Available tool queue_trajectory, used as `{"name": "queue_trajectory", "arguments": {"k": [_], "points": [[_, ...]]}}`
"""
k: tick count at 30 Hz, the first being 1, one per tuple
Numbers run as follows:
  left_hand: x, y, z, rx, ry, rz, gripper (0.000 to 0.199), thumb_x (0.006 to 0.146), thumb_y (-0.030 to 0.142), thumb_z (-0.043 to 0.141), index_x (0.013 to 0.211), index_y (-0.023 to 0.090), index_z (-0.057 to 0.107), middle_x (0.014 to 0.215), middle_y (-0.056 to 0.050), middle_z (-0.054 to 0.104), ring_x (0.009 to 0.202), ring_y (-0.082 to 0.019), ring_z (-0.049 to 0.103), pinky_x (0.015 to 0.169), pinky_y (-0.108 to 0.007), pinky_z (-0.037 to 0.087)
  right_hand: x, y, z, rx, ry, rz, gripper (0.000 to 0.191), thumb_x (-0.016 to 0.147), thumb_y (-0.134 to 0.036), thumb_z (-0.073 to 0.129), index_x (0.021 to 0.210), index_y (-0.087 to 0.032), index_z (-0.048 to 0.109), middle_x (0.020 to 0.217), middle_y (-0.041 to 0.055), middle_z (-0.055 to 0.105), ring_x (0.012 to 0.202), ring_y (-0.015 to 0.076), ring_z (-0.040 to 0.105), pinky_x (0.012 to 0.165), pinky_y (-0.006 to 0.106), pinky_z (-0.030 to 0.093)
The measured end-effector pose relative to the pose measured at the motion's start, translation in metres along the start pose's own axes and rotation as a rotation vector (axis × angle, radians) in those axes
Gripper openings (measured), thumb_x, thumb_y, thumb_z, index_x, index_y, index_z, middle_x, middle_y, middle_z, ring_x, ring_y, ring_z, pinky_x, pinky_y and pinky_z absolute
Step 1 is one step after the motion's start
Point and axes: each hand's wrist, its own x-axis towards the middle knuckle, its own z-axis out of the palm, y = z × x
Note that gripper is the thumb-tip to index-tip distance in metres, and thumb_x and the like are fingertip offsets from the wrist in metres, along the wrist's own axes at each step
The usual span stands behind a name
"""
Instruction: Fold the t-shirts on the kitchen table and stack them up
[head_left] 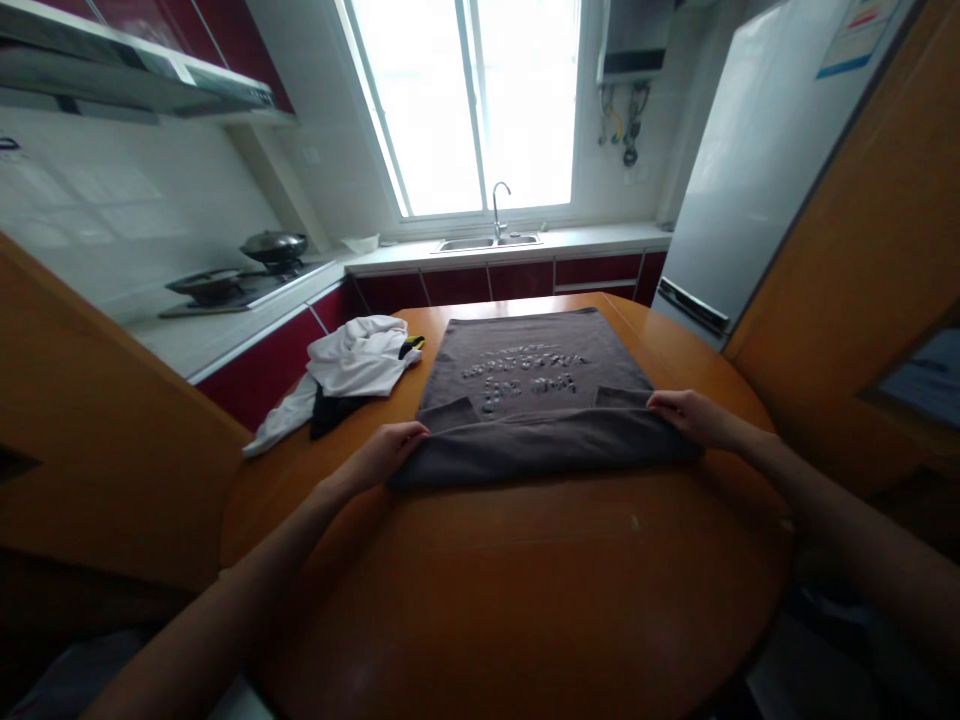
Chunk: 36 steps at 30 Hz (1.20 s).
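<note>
A dark grey shirt [536,340] with raised lettering across its middle lies spread on the wooden table [525,580]. Its near edge is turned over into a wide band that runs from one side to the other. My left hand [390,448] pinches the left end of this band, thumb and fingers closed on the cloth. At the band's right end, my right hand [686,415] grips the fabric in the same way. Parts of the sleeves show as flaps just beyond the fold, near each hand.
A loose pile of white and black clothes [360,360] lies on the table's left side. Past the table are a counter with a sink [487,243] and a stove with pans [214,285]. A tall fridge [739,160] stands at the right.
</note>
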Motion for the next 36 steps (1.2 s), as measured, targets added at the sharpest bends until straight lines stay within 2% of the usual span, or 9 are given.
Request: {"name": "queue_trajectory", "arguments": {"k": [4,8,15,17,20,24,28,32,36], "points": [[0.002,-0.003,-0.002,-0.024,-0.076,-0.056,0.041,0.095,0.051,0.047,0.085,0.019,0.072,0.079,-0.003,0.072,0.071,-0.019,0.065,0.065,-0.025,0.048,0.005,0.014,0.006,0.081,-0.093,0.044,0.039,0.091,-0.053,0.051,0.087,-0.021,0.073,0.082,0.0063,0.074,0.076,0.0216,0.065,0.07,0.032,0.049],[-0.012,-0.003,-0.011,-0.052,-0.046,-0.16,0.043,0.091,0.056,0.052,0.088,0.02,0.074,0.074,-0.002,0.07,0.065,-0.018,0.062,0.06,-0.025,0.045,-0.008,0.023,-0.003,0.108,-0.044,0.146,0.043,0.089,-0.059,0.055,0.088,-0.02,0.075,0.081,0.0061,0.073,0.071,0.0206,0.064,0.066,0.031,0.049],[-0.032,-0.004,-0.017,-0.212,-0.062,-0.281,0.044,0.076,0.061,0.068,0.09,0.02,0.077,0.085,-0.004,0.075,0.078,-0.024,0.068,0.071,-0.029,0.052,-0.031,0.033,-0.014,0.26,-0.096,0.234,0.049,0.079,-0.067,0.066,0.092,-0.021,0.078,0.091,0.0069,0.077,0.082,0.0254,0.069,0.074,0.036,0.055],[-0.031,-0.002,-0.019,-0.246,-0.049,-0.278,0.043,0.075,0.06,0.07,0.09,0.02,0.078,0.085,-0.004,0.075,0.078,-0.024,0.068,0.071,-0.03,0.053,-0.031,0.033,-0.015,0.295,-0.078,0.229,0.05,0.077,-0.067,0.07,0.093,-0.02,0.078,0.093,0.0078,0.077,0.085,0.0267,0.069,0.077,0.037,0.055],[-0.025,0.002,-0.028,-0.279,-0.004,-0.267,0.044,0.075,0.061,0.071,0.091,0.02,0.078,0.085,-0.004,0.075,0.078,-0.023,0.068,0.07,-0.031,0.055,-0.027,0.03,-0.019,0.349,0.033,0.227,0.052,0.074,-0.068,0.072,0.092,-0.02,0.076,0.093,0.0087,0.077,0.085,0.0272,0.069,0.078,0.038,0.054],[-0.009,0.0,-0.049,-0.247,0.145,-0.264,0.048,0.077,0.062,0.071,0.095,0.018,0.077,0.089,-0.006,0.076,0.082,-0.024,0.068,0.073,-0.032,0.055,-0.013,0.026,-0.036,0.379,0.238,0.231,0.049,0.075,-0.065,0.073,0.092,-0.018,0.075,0.091,0.0109,0.075,0.083,0.0262,0.067,0.077,0.037,0.053],[0.026,-0.015,-0.061,-0.24,0.242,-0.269,0.05,0.075,0.063,0.072,0.098,0.018,0.077,0.094,-0.006,0.077,0.088,-0.025,0.068,0.078,-0.032,0.054,0.019,0.033,-0.051,0.371,0.364,0.237,0.044,0.075,-0.06,0.074,0.093,-0.02,0.075,0.09,0.0105,0.075,0.083,0.0261,0.066,0.078,0.039,0.052],[0.066,-0.035,-0.05,-0.306,0.227,-0.312,0.052,0.067,0.063,0.076,0.092,0.017,0.078,0.089,-0.007,0.077,0.082,-0.023,0.068,0.075,-0.031,0.052,0.063,0.049,-0.041,0.394,0.343,0.279,0.042,0.071,-0.059,0.076,0.09,-0.022,0.074,0.088,0.0087,0.074,0.078,0.024,0.065,0.074,0.038,0.053],[0.088,-0.051,-0.028,-0.362,0.14,-0.332,0.052,0.061,0.063,0.079,0.084,0.016,0.078,0.083,-0.007,0.077,0.079,-0.023,0.068,0.073,-0.031,0.052,0.093,0.064,-0.015,0.408,0.205,0.357,0.043,0.066,-0.056,0.079,0.084,-0.018,0.075,0.083,0.0088,0.075,0.074,0.0219,0.064,0.068,0.034,0.051]]}}
